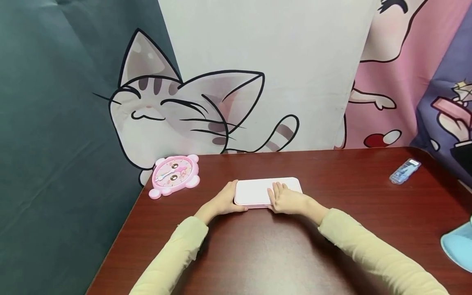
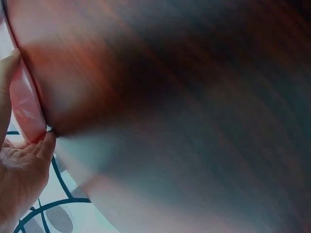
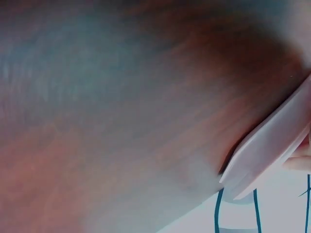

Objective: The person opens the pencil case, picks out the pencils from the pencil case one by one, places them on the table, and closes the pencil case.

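A flat rectangular case [image 1: 254,191] with rounded corners, white on top and pink along its side, lies on the table between both hands. My left hand [image 1: 225,200] grips its left end, thumb along the near side and fingers at the far corner. In the left wrist view the thumb and fingers of the left hand [image 2: 26,170] hold the pink side of the case [image 2: 28,104]. My right hand [image 1: 289,200] lies over the right part of the lid, fingers extended on top and thumb at the near edge. The right wrist view shows the case's side [image 3: 267,141], with fingertips [image 3: 300,158] on top.
A pink bear-shaped toy clock [image 1: 176,175] lies at the table's back left. At the back right is a small clear-blue box [image 1: 405,171]. A light-blue object [image 1: 459,246] enters from the right edge. Cartoon-printed cloth [image 1: 295,53] hangs behind the brown table [image 1: 236,254].
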A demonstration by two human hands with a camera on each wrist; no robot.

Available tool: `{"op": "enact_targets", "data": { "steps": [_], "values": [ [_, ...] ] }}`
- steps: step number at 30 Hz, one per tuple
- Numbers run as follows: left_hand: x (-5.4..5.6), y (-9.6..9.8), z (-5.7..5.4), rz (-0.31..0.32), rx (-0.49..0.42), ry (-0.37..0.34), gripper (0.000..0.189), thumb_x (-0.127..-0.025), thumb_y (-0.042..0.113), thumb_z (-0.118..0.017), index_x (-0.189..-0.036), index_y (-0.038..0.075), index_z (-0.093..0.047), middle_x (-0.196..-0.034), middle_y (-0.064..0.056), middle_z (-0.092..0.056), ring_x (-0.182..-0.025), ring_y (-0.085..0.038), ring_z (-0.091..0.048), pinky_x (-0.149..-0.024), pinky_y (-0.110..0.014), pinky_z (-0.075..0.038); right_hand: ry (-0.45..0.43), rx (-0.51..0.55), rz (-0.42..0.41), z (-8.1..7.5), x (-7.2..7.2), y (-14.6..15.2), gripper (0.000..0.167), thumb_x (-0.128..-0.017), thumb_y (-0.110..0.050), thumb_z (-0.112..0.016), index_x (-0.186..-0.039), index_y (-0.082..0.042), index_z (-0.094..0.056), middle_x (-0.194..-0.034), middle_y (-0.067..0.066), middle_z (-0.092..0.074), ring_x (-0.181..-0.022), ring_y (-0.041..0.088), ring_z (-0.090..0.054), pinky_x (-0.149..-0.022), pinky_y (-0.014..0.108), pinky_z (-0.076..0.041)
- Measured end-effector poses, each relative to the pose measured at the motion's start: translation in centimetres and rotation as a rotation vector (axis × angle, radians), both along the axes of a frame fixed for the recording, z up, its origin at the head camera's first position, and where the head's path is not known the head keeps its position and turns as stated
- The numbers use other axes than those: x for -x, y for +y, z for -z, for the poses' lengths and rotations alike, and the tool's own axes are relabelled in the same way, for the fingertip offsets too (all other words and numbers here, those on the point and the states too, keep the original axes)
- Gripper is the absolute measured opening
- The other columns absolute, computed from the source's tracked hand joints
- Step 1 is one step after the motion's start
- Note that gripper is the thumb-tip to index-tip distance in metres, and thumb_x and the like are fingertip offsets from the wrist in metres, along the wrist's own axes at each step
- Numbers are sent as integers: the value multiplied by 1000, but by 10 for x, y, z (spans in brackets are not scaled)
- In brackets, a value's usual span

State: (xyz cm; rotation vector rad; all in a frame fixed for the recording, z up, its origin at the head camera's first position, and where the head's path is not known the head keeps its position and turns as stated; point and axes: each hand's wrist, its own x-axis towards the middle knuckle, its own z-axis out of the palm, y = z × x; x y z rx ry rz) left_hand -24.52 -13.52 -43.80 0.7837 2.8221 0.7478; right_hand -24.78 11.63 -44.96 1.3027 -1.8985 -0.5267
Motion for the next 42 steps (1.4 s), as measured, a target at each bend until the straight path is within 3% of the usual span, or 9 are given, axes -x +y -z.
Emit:
{"op": "enact_targets", "data": {
  "steps": [10, 18, 20, 22, 27, 30, 34, 37, 42],
  "values": [
    [-1, -1, 0, 2, 4, -35, 95, -72, 32, -76, -137, -10, -21, -130, -24, -38, -123, -30, -37, -105, -41, -32, -34, -56, 28, -3, -3, -2, 50, -96, -31, -30, -94, 5, -65, -83, 24, -68, -73, 30, -67, -62, 39, -55],
    [-1, 2, -2, -16, -49, -54, 95, -70, 27, -79, -137, -9, -22, -129, -23, -39, -122, -30, -38, -106, -41, -32, 32, 5, -22, -2, 0, 0, 60, -98, -24, -11, -88, 2, -65, -77, 21, -67, -67, 28, -65, -58, 37, -54],
    [-1, 1, -3, -31, -70, -61, 96, -69, 26, -80, -137, -10, -22, -131, -24, -39, -124, -31, -38, -106, -42, -31, -10, 47, -33, -6, 1, 2, 52, -98, -29, -22, -89, 1, -63, -79, 19, -67, -68, 27, -65, -60, 36, -54],
    [-2, 0, -4, -47, -67, -80, 98, -70, 28, -79, -139, -9, -20, -136, -25, -35, -128, -32, -35, -108, -42, -29, -172, 107, -32, -10, 2, 8, 43, -95, -35, -39, -95, 1, -62, -86, 18, -67, -76, 27, -66, -66, 36, -54],
    [-9, -12, -8, -77, -26, -140, 99, -76, 36, -73, -141, -10, -16, -145, -27, -26, -136, -33, -27, -111, -43, -25, -924, 407, 114, -20, 1, 45, 76, -74, -40, -73, -132, 0, -44, -128, 17, -54, -117, 30, -52, -96, 45, -42],
    [-11, -21, -12, -82, -20, -83, 82, -77, 37, -72, -133, -10, -35, -133, -25, -44, -125, -32, -43, -104, -42, -35, -1144, 629, 216, -25, 1, 70, 84, -70, -33, -78, -136, 1, -37, -130, 17, -53, -120, 30, -51, -97, 47, -40],
    [-7, -30, -13, -30, -89, 111, 51, -74, 27, -76, -111, 0, -54, -106, -13, -58, -100, -24, -58, -90, -37, -47, -1184, 895, 251, -29, 2, 81, 50, -75, -26, -75, -116, -2, -59, -107, 13, -68, -98, 21, -65, -82, 35, -51],
    [0, -32, -12, 9, -161, 224, 54, -71, 23, -79, -112, 2, -52, -108, -12, -55, -100, -24, -57, -90, -37, -48, -1130, 1130, 309, -31, 6, 74, 30, -80, -29, -70, -100, -7, -67, -93, 10, -70, -82, 3, -64, -72, 18, -50],
    [13, -28, -7, 18, -151, 193, 84, -71, 33, -78, -137, 6, -35, -133, -12, -41, -122, -24, -43, -104, -40, -36, -1056, 1395, 400, -28, 9, 56, 25, -80, -23, -71, -90, -2, -62, -82, 16, -68, -65, -5, -59, -61, 11, -46]
  ]
}}
